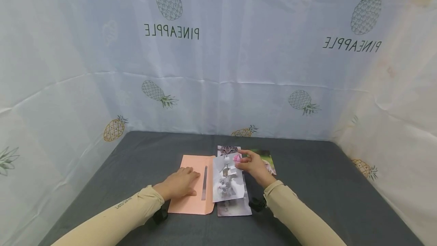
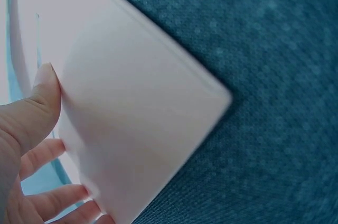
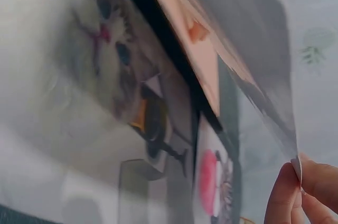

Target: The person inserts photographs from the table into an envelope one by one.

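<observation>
A peach-coloured envelope point(image 1: 187, 206) with a narrow slot lies on the table, and my left hand point(image 1: 179, 183) rests on it with loosely bent fingers. In the left wrist view the thumb lies along the pale envelope point(image 2: 142, 86). My right hand point(image 1: 254, 166) pinches the upper right edge of a photo print point(image 1: 227, 189) with a wintry grey-white picture. The right wrist view shows thumb and fingertips point(image 3: 288, 189) on the edge of the raised, bent sheet point(image 3: 264, 39). This print overlaps the envelope's right edge in the head view.
Under the held print lies another greyish photo point(image 1: 235, 208). A cat photo point(image 1: 228, 150) shows behind it, and a green-toned photo point(image 1: 268, 158) lies partly behind the right hand. The dark table point(image 1: 317, 193) ends at a pineapple-print curtain point(image 1: 218, 56).
</observation>
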